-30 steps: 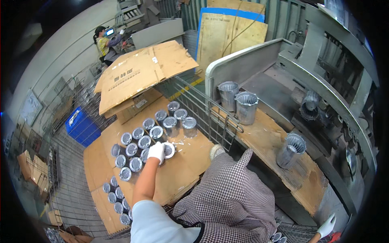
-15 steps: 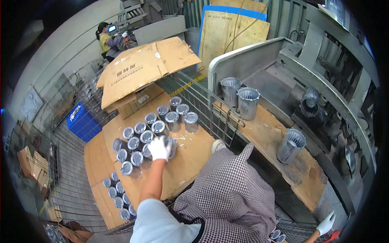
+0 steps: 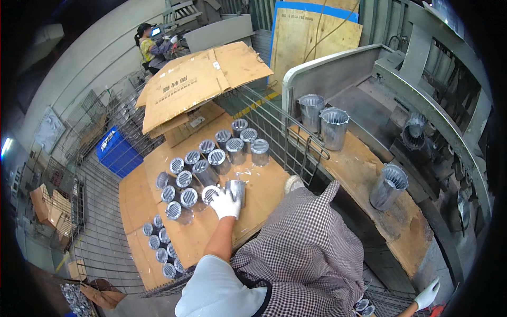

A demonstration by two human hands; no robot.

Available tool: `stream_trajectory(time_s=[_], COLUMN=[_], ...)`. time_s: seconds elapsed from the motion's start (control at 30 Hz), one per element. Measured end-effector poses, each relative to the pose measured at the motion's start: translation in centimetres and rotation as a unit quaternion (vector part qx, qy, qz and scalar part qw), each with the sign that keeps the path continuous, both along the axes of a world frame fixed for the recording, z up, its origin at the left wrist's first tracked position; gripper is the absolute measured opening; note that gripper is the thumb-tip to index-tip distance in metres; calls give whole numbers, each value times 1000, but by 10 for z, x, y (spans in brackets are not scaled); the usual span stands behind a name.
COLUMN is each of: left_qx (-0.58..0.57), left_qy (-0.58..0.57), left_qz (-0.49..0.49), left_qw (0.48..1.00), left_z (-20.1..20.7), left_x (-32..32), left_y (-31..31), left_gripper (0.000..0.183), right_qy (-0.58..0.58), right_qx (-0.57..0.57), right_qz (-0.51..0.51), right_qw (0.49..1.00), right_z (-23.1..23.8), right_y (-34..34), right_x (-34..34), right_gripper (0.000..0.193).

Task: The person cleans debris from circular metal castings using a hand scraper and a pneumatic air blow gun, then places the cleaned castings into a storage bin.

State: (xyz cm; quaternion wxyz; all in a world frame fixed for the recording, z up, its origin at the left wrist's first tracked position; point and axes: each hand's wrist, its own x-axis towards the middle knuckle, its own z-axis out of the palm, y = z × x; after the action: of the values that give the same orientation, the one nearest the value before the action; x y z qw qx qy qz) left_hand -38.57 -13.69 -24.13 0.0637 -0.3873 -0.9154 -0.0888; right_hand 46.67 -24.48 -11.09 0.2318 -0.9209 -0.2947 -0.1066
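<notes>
My left hand (image 3: 227, 204), in a white glove, grips a silvery metal cylinder (image 3: 237, 190) at the near right edge of a group of similar parts. Its fingers curl by the slotted end of a neighbouring cylinder (image 3: 209, 193). Several more upright cylinders with slotted ends (image 3: 188, 197) stand in rows on a cardboard sheet (image 3: 259, 195). At the far lower right, my right hand (image 3: 426, 295), also white-gloved, is held away from the parts with its fingers stretched out. A red object (image 3: 437, 310), partly cut off, is beside it.
Wire mesh cage sides (image 3: 264, 119) surround the cardboard layers. Lower left, more cylinders (image 3: 161, 255) sit on a lower layer. Ribbed metal housings (image 3: 389, 186) stand on a wooden board (image 3: 364, 174) by a large machine (image 3: 443, 100). Beyond are folded cardboard (image 3: 206, 79), a blue crate (image 3: 119, 153) and another person (image 3: 151, 50).
The whole view has shifted slightly, moving the scene rightward. My left hand has moved a little right and nearer among the cylinders, one of which is now seen more plainly beside it.
</notes>
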Motion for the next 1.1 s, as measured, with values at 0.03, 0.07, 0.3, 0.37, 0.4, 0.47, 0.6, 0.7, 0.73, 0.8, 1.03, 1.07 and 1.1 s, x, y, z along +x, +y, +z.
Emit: stream_trajectory(time_s=[0.03,0.07,0.3,0.37,0.4,0.47,0.6,0.7,0.73,0.8,1.03,1.07,1.1], left_qx=[-6,-7,0,-13,-18,1,73,80,70,25,-218,-229,-227], left_qy=[17,15,-20,-39,-38,-69,-189,10,8,50,-193,-195,-195], left_qz=[10,10,-9,-43,-58,-71,-105,-121,-59,-35,-44,-57,-63], left_qw=[1000,1000,1000,998,997,995,974,989,996,998,956,952,952], left_z=[-5,-8,-21,-24,-26,-33,-23,13,18,15,14,18,21], left_x=[7,12,40,61,65,63,49,10,-4,-34,-85,-81,-78], left_y=[0,-3,-40,-54,-62,-66,-57,-26,-20,-7,56,65,72], left_gripper=[57,57,63,68,70,62,35,22,32,49,65,67,67], right_qy=[-5,-6,-1,-2,-6,-9,-9,-17,-12,11,42,39,34], right_qx=[-4,-5,-12,-7,-5,-3,-8,-12,-7,5,28,31,32], right_qz=[4,4,-20,-24,-14,-4,-11,-25,-25,-19,-19,-27,-16], right_qw=[1000,1000,1000,1000,1000,1000,1000,999,1000,1000,999,998,999], right_z=[0,0,8,7,3,-1,-5,-6,-5,-3,11,8,4], right_y=[0,-2,0,-3,-3,-2,-3,-7,-4,-3,-1,-4,-4], right_x=[3,4,-18,-14,-7,-1,5,5,4,2,-19,-16,-11], right_gripper=[70,70,69,69,69,68,68,68,67,67,66,66,67])
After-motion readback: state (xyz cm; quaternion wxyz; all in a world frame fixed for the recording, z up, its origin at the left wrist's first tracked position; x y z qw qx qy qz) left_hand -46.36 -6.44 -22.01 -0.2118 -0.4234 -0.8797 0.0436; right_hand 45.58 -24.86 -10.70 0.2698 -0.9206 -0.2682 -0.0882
